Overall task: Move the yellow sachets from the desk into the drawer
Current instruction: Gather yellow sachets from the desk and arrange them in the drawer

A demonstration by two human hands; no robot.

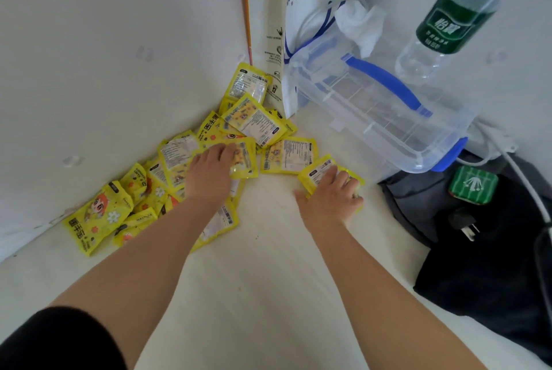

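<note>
Under left hand point(212, 167), yellow sachet point(246, 157), long axis left-right.

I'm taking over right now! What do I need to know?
Left grip: rests on top of the pile in the desk corner. Whether it holds a sachet is unclear.
Right grip: fingers curled over a loose sachet, thumb at its edge.
Done: nothing that shows; many sachets lie on the desk.
Left: all of them go into the drawer, which is out of view.
</note>
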